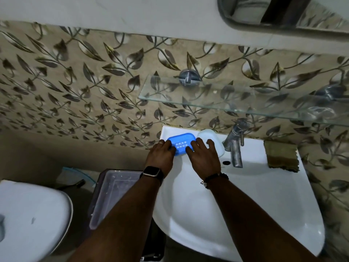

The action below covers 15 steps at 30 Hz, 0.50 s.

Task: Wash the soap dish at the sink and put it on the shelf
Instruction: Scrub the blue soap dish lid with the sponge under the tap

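A blue soap dish (181,142) with drain slots lies on the back left ledge of the white sink (245,201). My left hand (162,156) rests on the dish's left end, fingers curled over its edge. My right hand (203,156) lies on its right end with fingers spread, partly covering a white dish part (213,137) beside the blue one. Whether either hand grips the dish firmly is unclear. A glass shelf (236,97) hangs on the wall above the sink.
A metal tap (236,142) stands at the sink's back middle. A brown cloth (281,156) lies on the right ledge. A bin with a clear lid (111,195) and a toilet (28,220) stand to the left. A mirror (283,12) hangs above.
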{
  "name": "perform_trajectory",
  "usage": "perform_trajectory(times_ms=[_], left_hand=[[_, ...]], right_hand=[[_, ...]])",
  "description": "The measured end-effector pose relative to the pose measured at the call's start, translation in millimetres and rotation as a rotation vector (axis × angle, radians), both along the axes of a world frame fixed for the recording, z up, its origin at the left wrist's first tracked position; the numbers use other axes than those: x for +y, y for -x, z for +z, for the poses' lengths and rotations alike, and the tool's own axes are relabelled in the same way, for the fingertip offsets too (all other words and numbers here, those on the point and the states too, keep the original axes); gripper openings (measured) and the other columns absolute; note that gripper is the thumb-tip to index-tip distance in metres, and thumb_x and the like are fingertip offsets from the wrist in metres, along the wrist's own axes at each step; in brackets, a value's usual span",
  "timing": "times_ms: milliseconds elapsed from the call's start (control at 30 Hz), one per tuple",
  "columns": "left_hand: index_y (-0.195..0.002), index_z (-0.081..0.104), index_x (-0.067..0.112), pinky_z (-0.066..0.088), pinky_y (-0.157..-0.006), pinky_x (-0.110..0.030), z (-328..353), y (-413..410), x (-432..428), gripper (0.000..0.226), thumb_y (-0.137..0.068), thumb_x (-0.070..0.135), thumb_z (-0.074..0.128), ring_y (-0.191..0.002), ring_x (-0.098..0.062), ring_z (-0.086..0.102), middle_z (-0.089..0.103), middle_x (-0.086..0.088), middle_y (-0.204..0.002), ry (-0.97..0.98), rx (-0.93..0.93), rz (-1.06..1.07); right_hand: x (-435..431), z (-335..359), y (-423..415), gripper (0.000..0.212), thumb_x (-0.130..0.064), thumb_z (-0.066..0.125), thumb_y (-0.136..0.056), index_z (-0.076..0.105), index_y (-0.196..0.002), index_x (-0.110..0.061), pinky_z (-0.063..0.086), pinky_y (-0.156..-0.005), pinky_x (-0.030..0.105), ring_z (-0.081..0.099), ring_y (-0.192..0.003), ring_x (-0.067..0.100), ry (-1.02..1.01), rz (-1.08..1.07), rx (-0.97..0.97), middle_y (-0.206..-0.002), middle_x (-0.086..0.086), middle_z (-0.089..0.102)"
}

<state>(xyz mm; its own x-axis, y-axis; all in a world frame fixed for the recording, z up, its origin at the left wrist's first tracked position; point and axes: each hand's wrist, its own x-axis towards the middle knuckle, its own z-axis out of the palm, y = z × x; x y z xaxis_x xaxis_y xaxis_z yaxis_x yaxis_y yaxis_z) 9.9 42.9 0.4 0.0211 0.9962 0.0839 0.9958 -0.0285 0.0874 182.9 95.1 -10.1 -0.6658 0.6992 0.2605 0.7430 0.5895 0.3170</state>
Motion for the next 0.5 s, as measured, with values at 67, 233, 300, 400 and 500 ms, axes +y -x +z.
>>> perform_trajectory(times_ms=[67, 233, 300, 400, 500], left_hand=[[-0.115, 0.067, 0.007, 0.049, -0.083, -0.045, 3, 2, -3, 0.03, -0.088, 0.007, 0.055, -0.105, -0.039, 0.056, 0.061, -0.015, -0.118, -0.037, -0.002, -0.014], [-0.11, 0.07, 0.009, 0.054, -0.068, -0.044, 15, 5, -14, 0.03, -0.082, 0.003, 0.065, -0.096, -0.039, 0.062, 0.062, -0.015, -0.119, -0.113, -0.024, -0.031], [-0.105, 0.072, 0.014, 0.055, -0.063, -0.042, 24, 4, -19, 0.034, -0.073, 0.001, 0.073, -0.091, -0.039, 0.065, 0.063, -0.015, -0.123, -0.162, -0.04, -0.025], [-0.106, 0.07, 0.022, 0.052, -0.063, -0.039, 36, 0, -27, 0.041, -0.071, 0.003, 0.075, -0.091, -0.033, 0.064, 0.059, -0.012, -0.129, -0.211, -0.058, -0.001], [-0.108, 0.067, 0.023, 0.051, -0.064, -0.039, 46, -5, -33, 0.036, -0.075, 0.008, 0.071, -0.087, -0.034, 0.062, 0.057, -0.014, -0.129, -0.271, -0.13, -0.043]], right_hand=[[3, 4, -1, 0.028, -0.005, 0.032, -0.091, 0.058, -0.086, -0.015, 0.039, -0.091, 0.05, 0.057, -0.103, 0.031, -0.022, 0.025, 0.014, -0.091, 0.007, 0.059], [-2, 26, -8, 0.028, 0.0, 0.035, -0.09, 0.057, -0.079, -0.014, 0.04, -0.086, 0.047, 0.06, -0.099, 0.03, -0.092, 0.075, 0.056, -0.084, 0.006, 0.057], [-8, 39, -14, 0.028, 0.001, 0.035, -0.09, 0.056, -0.079, -0.014, 0.041, -0.084, 0.045, 0.06, -0.099, 0.029, -0.142, 0.098, 0.075, -0.083, 0.005, 0.057], [-20, 57, -23, 0.028, 0.002, 0.035, -0.09, 0.054, -0.079, -0.015, 0.04, -0.082, 0.043, 0.059, -0.096, 0.027, -0.206, 0.094, 0.089, -0.082, 0.004, 0.055], [-34, 73, -36, 0.026, 0.001, 0.038, -0.09, 0.054, -0.079, -0.016, 0.039, -0.078, 0.042, 0.061, -0.095, 0.027, -0.244, 0.069, 0.101, -0.082, 0.005, 0.056]])
